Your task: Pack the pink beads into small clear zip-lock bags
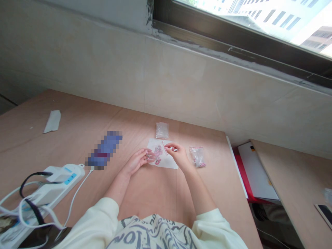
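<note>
A small clear zip bag point(158, 151) with pink pieces in it is between my two hands, over a white sheet of paper point(169, 163). My right hand point(178, 155) pinches the bag by its red-striped edge. From the other side, my left hand point(138, 162) has its fingers curled at the bag's left end, and they seem to hold it; the exact contact is hard to make out. To the right of my right hand lies another clear zip bag point(197, 156) with a few pink pieces at its bottom. A third clear zip bag point(162, 130) lies just beyond the paper.
A blurred-out phone point(105, 150) lies left of my hands on the wooden desk point(147, 193). Nearer left is a white power strip point(62, 183) with plugs and tangled cables. A paper scrap point(52, 121) lies far left. Folders point(255, 173) stand in the gap at right.
</note>
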Available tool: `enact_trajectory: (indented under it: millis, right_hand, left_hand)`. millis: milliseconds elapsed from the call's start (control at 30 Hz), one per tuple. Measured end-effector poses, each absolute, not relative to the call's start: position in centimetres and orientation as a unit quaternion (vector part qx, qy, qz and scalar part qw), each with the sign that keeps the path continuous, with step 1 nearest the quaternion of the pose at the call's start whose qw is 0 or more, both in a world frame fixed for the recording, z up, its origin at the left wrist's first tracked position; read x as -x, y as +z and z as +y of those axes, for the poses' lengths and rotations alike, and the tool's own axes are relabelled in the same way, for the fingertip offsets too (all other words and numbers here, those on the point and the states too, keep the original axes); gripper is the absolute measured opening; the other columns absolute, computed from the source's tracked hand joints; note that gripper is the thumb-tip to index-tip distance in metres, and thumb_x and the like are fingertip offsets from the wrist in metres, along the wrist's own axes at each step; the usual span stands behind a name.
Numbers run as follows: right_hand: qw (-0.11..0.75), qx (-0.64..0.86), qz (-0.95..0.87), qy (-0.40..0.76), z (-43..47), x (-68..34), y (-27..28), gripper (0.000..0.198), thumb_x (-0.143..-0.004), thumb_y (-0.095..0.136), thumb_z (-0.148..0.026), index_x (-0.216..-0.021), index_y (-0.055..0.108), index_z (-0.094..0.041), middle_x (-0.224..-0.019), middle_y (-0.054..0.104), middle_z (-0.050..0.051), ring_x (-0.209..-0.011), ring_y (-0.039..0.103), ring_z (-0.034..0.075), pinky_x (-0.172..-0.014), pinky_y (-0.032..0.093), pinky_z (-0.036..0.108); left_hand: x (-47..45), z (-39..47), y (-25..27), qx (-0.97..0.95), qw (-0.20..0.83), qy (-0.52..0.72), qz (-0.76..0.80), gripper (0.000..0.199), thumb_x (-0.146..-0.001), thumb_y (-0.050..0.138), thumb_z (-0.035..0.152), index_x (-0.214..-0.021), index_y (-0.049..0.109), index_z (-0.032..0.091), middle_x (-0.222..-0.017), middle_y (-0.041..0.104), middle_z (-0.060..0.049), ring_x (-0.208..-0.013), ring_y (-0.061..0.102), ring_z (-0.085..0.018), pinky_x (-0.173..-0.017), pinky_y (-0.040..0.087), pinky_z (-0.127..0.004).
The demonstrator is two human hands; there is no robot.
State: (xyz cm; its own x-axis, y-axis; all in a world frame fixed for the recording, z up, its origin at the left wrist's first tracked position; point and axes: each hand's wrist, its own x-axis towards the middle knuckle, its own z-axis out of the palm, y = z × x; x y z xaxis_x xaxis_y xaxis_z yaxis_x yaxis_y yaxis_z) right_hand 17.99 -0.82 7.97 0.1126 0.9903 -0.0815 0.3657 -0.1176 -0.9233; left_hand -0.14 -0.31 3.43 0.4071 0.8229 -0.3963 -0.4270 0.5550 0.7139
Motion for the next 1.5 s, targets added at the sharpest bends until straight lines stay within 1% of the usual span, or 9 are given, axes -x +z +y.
enact_trajectory:
  millis: [233, 333, 433, 500, 600, 800, 1100, 1333, 1500]
  right_hand:
    - [0.347, 0.621, -0.587, 0.387, -0.9, -17.4, 8.5, 0.014, -0.063, 0.052, -0.023, -0.071, 0.064, -0.020, -0.071, 0.059, 0.001, -0.060, 0.046, 0.011, -0.057, 0.036, 0.024]
    - [0.366, 0.622, -0.575, 0.385, -1.1, -17.4, 8.1, 0.018, -0.066, 0.049, -0.026, -0.078, 0.062, -0.020, -0.075, 0.058, 0.001, -0.061, 0.045, 0.011, -0.059, 0.037, 0.024]
    - [0.378, 0.675, -0.544, 0.325, -1.7, -17.4, 6.1, 0.016, -0.068, 0.047, -0.022, -0.078, 0.058, -0.017, -0.074, 0.056, 0.002, -0.063, 0.045, 0.012, -0.062, 0.037, 0.025]
    - [0.338, 0.694, -0.561, 0.298, -2.3, -17.2, 4.1, 0.013, -0.064, 0.049, -0.017, -0.074, 0.057, -0.016, -0.072, 0.053, 0.002, -0.068, 0.046, 0.013, -0.066, 0.037, 0.026]
    - [0.283, 0.684, -0.598, 0.307, -3.1, -16.8, 1.7, 0.010, -0.064, 0.050, -0.014, -0.072, 0.056, -0.017, -0.072, 0.051, 0.002, -0.073, 0.047, 0.014, -0.070, 0.037, 0.026]
    - [0.249, 0.668, -0.632, 0.303, -3.0, -16.5, 1.2, 0.013, -0.067, 0.047, -0.009, -0.072, 0.054, -0.018, -0.073, 0.049, 0.002, -0.076, 0.047, 0.014, -0.066, 0.036, 0.024]
    - [0.262, 0.656, -0.645, 0.291, -2.7, -16.4, 1.5, 0.009, -0.066, 0.049, -0.011, -0.062, 0.053, -0.017, -0.069, 0.048, 0.001, -0.069, 0.046, 0.014, -0.063, 0.036, 0.024]
    - [0.375, 0.674, -0.568, 0.286, -1.6, -17.2, 5.2, 0.011, -0.068, 0.049, -0.024, -0.073, 0.057, -0.018, -0.070, 0.053, 0.001, -0.059, 0.044, 0.012, -0.058, 0.036, 0.025]
    - [0.356, 0.624, -0.614, 0.327, -1.0, -16.4, 6.8, 0.011, -0.064, 0.051, -0.020, -0.072, 0.059, -0.018, -0.066, 0.052, 0.001, -0.059, 0.043, 0.011, -0.057, 0.036, 0.024]
  left_hand:
    - [0.2, -0.1, 2.9, -0.261, 0.799, 0.394, 0.371, 0.009, -0.076, 0.047, 0.015, -0.079, 0.055, 0.011, -0.073, 0.065, -0.007, -0.068, 0.061, -0.017, -0.071, 0.046, -0.035]
    - [0.2, 0.0, 2.6, -0.242, 0.794, 0.408, 0.379, 0.011, -0.076, 0.045, 0.013, -0.078, 0.055, 0.011, -0.073, 0.065, -0.007, -0.065, 0.061, -0.016, -0.072, 0.046, -0.035]
    - [0.2, 0.1, 2.5, -0.220, 0.787, 0.426, 0.388, 0.013, -0.076, 0.042, 0.010, -0.077, 0.056, 0.011, -0.070, 0.064, -0.006, -0.061, 0.061, -0.014, -0.072, 0.046, -0.035]
    - [0.3, 0.2, 2.6, -0.209, 0.783, 0.436, 0.391, 0.015, -0.076, 0.040, 0.008, -0.075, 0.055, 0.010, -0.069, 0.064, -0.005, -0.060, 0.060, -0.013, -0.071, 0.047, -0.034]
    - [0.3, 0.3, 2.8, -0.204, 0.780, 0.441, 0.395, 0.016, -0.076, 0.039, 0.007, -0.074, 0.055, 0.010, -0.068, 0.064, -0.006, -0.059, 0.060, -0.013, -0.069, 0.048, -0.033]
    - [0.4, 0.3, 2.4, -0.198, 0.785, 0.439, 0.390, 0.014, -0.076, 0.042, 0.008, -0.075, 0.056, 0.010, -0.069, 0.064, -0.006, -0.057, 0.059, -0.012, -0.069, 0.049, -0.032]
    - [0.5, 0.3, 1.8, -0.203, 0.782, 0.435, 0.397, 0.014, -0.076, 0.041, 0.007, -0.076, 0.055, 0.008, -0.069, 0.064, -0.008, -0.061, 0.061, -0.014, -0.066, 0.050, -0.032]
    - [0.5, 0.2, 1.8, -0.214, 0.785, 0.421, 0.401, 0.012, -0.076, 0.043, 0.009, -0.075, 0.055, 0.009, -0.071, 0.064, -0.008, -0.060, 0.061, -0.015, -0.064, 0.050, -0.032]
    - [0.1, 0.2, 1.7, -0.212, 0.790, 0.418, 0.396, 0.011, -0.076, 0.044, 0.009, -0.075, 0.055, 0.009, -0.069, 0.064, -0.007, -0.062, 0.062, -0.016, -0.064, 0.050, -0.031]
